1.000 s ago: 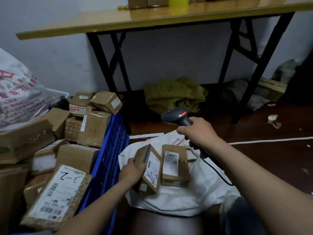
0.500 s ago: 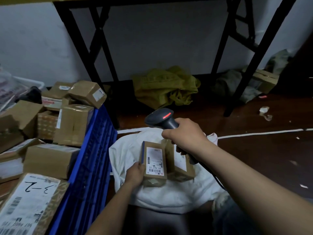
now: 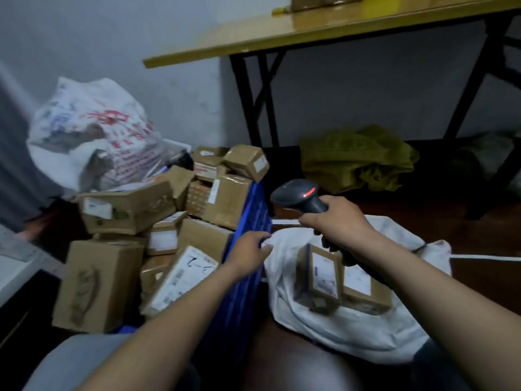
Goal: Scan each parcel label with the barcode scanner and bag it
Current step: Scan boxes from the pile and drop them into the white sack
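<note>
My right hand (image 3: 337,222) grips the handle of a dark barcode scanner (image 3: 298,194) with a red light on its head, held above a white bag (image 3: 366,328) on the floor. Two small cardboard parcels (image 3: 321,277) with white labels lie side by side on that bag. My left hand (image 3: 249,251) holds nothing, its fingers loosely bent, and hovers over the rim of a blue crate (image 3: 245,280) between the bag and the parcel pile. A flat labelled parcel marked "2-2" (image 3: 183,277) lies in the crate just left of that hand.
Several cardboard boxes (image 3: 127,207) fill the crate and spill to its left. A printed plastic sack (image 3: 93,136) sits behind them by the wall. A folding table (image 3: 324,32) with black legs stands ahead; a green cloth bundle (image 3: 358,156) lies under it.
My left hand has let go of the small parcel, which now lies on the white bag, and moved left to the crate. The view swung left and up.
</note>
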